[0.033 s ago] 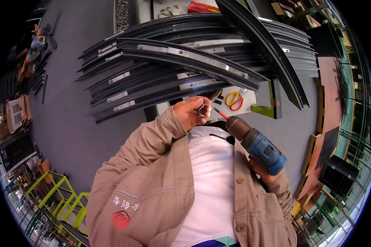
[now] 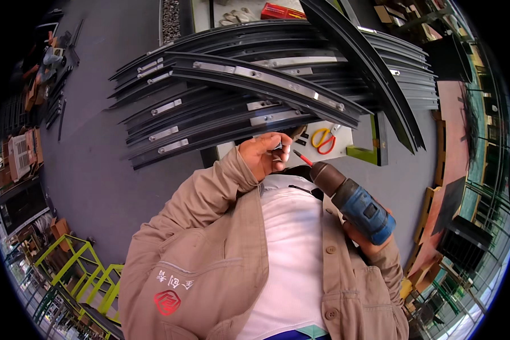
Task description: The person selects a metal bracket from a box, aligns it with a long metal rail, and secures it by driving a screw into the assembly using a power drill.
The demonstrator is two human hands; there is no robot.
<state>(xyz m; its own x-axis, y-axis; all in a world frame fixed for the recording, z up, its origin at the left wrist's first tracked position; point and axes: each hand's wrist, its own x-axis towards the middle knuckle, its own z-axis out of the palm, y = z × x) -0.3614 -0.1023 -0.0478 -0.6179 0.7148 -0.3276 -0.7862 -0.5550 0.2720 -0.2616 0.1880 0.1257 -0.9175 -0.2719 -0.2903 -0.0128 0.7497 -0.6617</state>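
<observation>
My left hand (image 2: 262, 157) is closed, with its fingers curled around a small metal piece (image 2: 278, 145), mostly hidden, whose kind I cannot make out. My right hand (image 2: 369, 242) grips a blue and dark power drill (image 2: 361, 211) from below. A slim bit with a red sleeve (image 2: 306, 161) points from its chuck up toward the left fingertips, a short gap away. Beyond both hands lie several long black metal profiles (image 2: 221, 122), some fitted with silver connector plates (image 2: 269, 116). One profile (image 2: 266, 82) rests slantwise over the others.
Scissors with yellow and red handles (image 2: 324, 140) lie on the white tabletop (image 2: 341, 148) beside small black pieces. Another long black profile (image 2: 374, 73) crosses the stack at the right. Pale gloves (image 2: 237, 16) and a red box (image 2: 282, 11) are at the far side. Green frames (image 2: 76, 266) stand lower left.
The profiles and tabletop appear slightly lower and farther right in the picture. Both hands keep nearly the same pose, and the drill remains in my right hand.
</observation>
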